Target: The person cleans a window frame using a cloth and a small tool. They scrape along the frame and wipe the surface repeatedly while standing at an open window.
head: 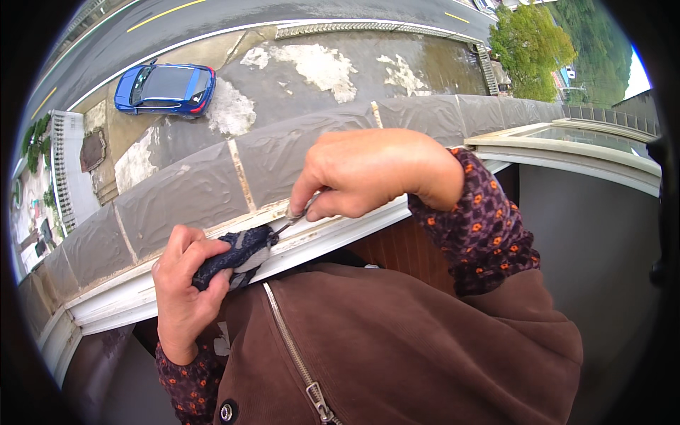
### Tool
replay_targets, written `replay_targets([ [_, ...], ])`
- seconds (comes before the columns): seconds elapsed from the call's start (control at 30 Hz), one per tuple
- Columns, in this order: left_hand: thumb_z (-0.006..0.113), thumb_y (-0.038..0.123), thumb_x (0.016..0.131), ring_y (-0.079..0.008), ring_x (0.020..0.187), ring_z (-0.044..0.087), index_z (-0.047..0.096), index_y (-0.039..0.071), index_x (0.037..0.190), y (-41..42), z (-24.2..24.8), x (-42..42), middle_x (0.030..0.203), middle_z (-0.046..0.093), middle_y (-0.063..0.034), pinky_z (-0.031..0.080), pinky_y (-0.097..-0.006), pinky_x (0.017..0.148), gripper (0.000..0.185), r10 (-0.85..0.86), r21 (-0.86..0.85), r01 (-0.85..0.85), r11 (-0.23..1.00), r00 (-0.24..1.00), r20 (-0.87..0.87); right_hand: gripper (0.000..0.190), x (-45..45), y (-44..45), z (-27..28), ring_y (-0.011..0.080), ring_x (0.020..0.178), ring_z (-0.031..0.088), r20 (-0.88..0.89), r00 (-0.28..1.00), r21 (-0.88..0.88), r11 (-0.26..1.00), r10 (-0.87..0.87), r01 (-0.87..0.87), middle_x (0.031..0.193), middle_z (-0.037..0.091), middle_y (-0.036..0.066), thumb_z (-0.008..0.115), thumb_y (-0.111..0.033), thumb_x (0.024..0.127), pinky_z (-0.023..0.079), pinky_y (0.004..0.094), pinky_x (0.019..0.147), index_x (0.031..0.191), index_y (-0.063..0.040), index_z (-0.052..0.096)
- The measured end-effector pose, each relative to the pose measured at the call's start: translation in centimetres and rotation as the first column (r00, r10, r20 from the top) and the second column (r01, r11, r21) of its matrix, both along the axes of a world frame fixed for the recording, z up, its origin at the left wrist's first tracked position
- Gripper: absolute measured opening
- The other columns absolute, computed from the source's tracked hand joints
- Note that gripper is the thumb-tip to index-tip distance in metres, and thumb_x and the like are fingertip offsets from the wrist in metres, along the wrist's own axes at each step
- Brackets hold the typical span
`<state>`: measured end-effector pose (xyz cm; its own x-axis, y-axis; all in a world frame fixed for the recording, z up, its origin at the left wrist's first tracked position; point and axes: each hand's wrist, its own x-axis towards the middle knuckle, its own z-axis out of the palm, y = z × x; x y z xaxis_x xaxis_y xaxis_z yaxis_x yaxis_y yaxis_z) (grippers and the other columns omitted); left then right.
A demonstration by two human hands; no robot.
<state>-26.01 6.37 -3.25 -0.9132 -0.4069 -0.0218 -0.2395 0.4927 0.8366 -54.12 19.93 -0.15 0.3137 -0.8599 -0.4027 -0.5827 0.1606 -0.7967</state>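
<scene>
My left hand (183,287) pinches a bunched dark blue and grey cloth (241,252) between thumb and fingers. The cloth rests on the white window frame (340,228), whose track has brown dirt along it. From the right, my right hand (366,172) grips a thin tool with a slim metal shaft (286,225), perhaps a screwdriver. Most of its handle is hidden by the fingers. The shaft slants down to the left, and its tip meets the right end of the cloth; whether it goes into the folds I cannot tell.
Beyond the frame runs a grey tiled outer ledge (175,218), with a drop to a wet yard (366,53) below. A blue car (164,89) is parked there beside a road. An open window sash (574,139) stands at the right. My brown jacket (372,329) is close to the frame.
</scene>
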Motion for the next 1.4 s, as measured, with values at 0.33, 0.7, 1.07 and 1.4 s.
replay_targets([
  [0.33, 0.063, -0.006, 0.067, -0.0269, 0.084, 0.057, 0.064, -0.001, 0.098, -5.0, 0.9, 9.4, 0.092, 0.052, -0.0115, 0.047, -0.0310, 0.078, 0.031, 0.265, -0.090, -0.257, 0.962, 0.960, 0.088, 0.027, 10.1, -9.3, -2.3, 0.0372, 0.092, 0.071, -0.019, 0.997, -0.235, 0.969, 0.080, -0.082, 0.092, 0.076, 0.018, 0.069, -0.014, 0.083, 0.056, 0.0454, 0.081, 0.106, -0.007, 0.080],
  [0.7, 0.059, -0.005, 0.087, -0.0163, 0.096, 0.060, 0.064, 0.000, 0.107, -12.3, 3.5, 23.4, 0.101, 0.061, -0.0040, 0.048, -0.0276, 0.089, 0.021, 0.767, -0.333, -0.752, 0.568, 0.631, -0.116, 0.028, 22.4, -16.0, -3.6, 0.0395, 0.081, 0.072, 0.111, 0.993, -0.543, 0.835, -0.029, 0.085, 0.089, 0.075, 0.016, 0.070, -0.014, 0.089, 0.058, 0.0483, 0.073, 0.117, -0.010, 0.072],
  [1.07, 0.058, 0.008, 0.085, -0.0264, 0.124, 0.057, 0.059, -0.005, 0.125, -10.3, 3.9, 25.1, 0.131, 0.059, -0.0170, 0.040, -0.0412, 0.113, 0.041, 0.714, 0.298, -0.650, 0.699, 0.609, -0.347, 0.028, 10.6, -2.6, 1.2, 0.0311, 0.086, 0.076, 0.197, 0.955, -0.354, 0.892, -0.223, 0.281, 0.103, 0.077, 0.019, 0.073, -0.009, 0.093, 0.058, 0.0362, 0.075, 0.120, -0.002, 0.073],
  [1.4, 0.066, 0.028, 0.077, -0.0325, 0.113, 0.060, 0.051, -0.001, 0.117, -7.0, 3.4, 22.2, 0.123, 0.056, -0.0243, 0.050, -0.0474, 0.103, 0.051, 0.793, 0.734, -0.352, 0.581, 0.448, -0.412, 0.028, 15.3, -7.3, 0.4, 0.0341, 0.077, 0.071, 0.342, 0.939, -0.478, 0.854, -0.035, 0.205, 0.088, 0.072, 0.013, 0.071, -0.007, 0.092, 0.054, 0.0422, 0.066, 0.120, -0.007, 0.070],
])
